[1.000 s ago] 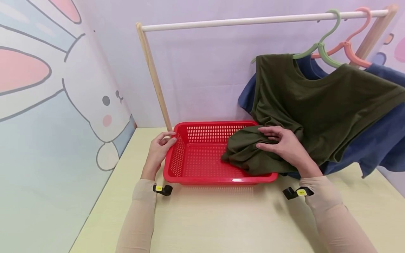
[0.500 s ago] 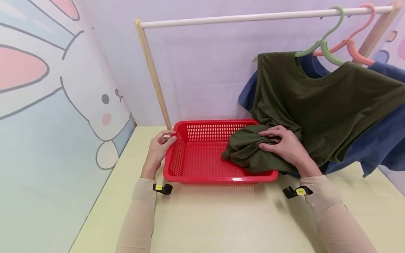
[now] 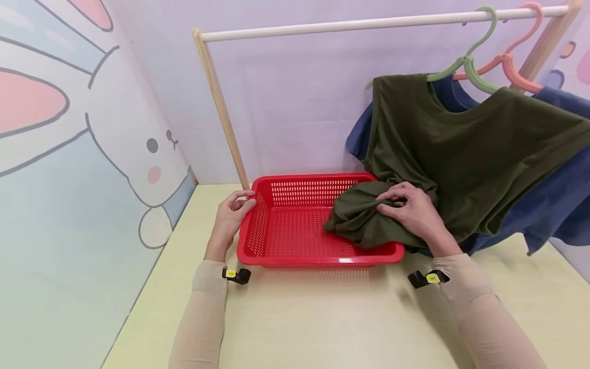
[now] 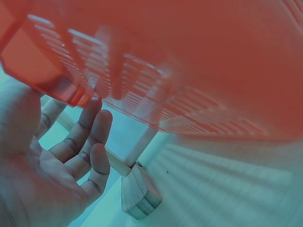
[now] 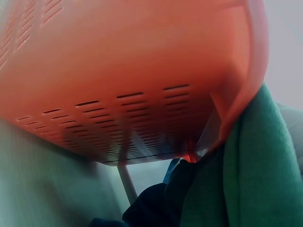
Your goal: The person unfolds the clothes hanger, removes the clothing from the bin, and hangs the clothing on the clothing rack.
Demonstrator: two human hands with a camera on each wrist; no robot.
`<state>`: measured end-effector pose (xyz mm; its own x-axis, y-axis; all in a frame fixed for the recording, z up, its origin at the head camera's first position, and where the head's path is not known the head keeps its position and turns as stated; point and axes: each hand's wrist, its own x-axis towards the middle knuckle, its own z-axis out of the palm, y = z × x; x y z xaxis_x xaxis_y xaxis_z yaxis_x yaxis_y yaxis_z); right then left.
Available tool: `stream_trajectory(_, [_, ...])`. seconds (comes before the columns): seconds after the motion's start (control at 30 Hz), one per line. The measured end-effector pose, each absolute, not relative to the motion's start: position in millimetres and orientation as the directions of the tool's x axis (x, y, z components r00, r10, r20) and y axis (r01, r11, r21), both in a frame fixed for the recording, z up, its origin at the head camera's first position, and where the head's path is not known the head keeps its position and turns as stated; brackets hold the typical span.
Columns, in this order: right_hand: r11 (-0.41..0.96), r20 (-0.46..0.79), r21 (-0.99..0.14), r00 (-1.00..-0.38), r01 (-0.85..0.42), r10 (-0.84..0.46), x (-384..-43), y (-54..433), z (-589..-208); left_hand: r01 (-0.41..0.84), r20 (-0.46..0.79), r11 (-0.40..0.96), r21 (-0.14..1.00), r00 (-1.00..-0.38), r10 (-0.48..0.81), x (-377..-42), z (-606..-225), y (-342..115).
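A red slotted plastic basket (image 3: 318, 262) sits on the table. My left hand (image 3: 230, 218) grips its left rim; in the left wrist view, bent fingers (image 4: 78, 137) show under the basket wall (image 4: 213, 56). My right hand (image 3: 419, 212) pinches a gathered fold of the dark green T-shirt (image 3: 461, 138) between thumb and fingers. The shirt's bunched lower part lies in the right end of the basket, while its upper part hangs on a green hanger (image 3: 481, 77). In the right wrist view, green cloth (image 5: 260, 165) drapes over the basket rim; the right hand is hidden there.
A rack with a white rod (image 3: 341, 28) and wooden posts stands behind the basket. Behind the green shirt, a navy blue T-shirt (image 3: 521, 205) hangs on a pink hanger (image 3: 518, 77). A wall (image 3: 92, 215) with a rabbit drawing borders the table (image 3: 332, 318) on the left.
My right thumb and fingers have closed in on the green T-shirt, drawing its cloth into a tighter gather. The left hand and basket have stayed put.
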<state>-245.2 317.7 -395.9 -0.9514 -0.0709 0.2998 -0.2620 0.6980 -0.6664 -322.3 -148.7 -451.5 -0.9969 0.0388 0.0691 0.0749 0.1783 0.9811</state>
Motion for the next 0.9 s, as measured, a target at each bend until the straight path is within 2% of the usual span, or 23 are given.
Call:
stream_trajectory(0.6, [0.737,0.396,-0.614,-0.918,-0.284,-0.023,-239,317,-383,0.071,0.067,0.172,0.983,-0.997,0.033,-321,-450,-148])
stream_trajectory(0.9, [0.723,0.485,-0.641,-0.866,-0.258,0.12,-228,327,-360,0.073,0.068,0.176,0.982,-0.997,0.037,-321,-451,-150])
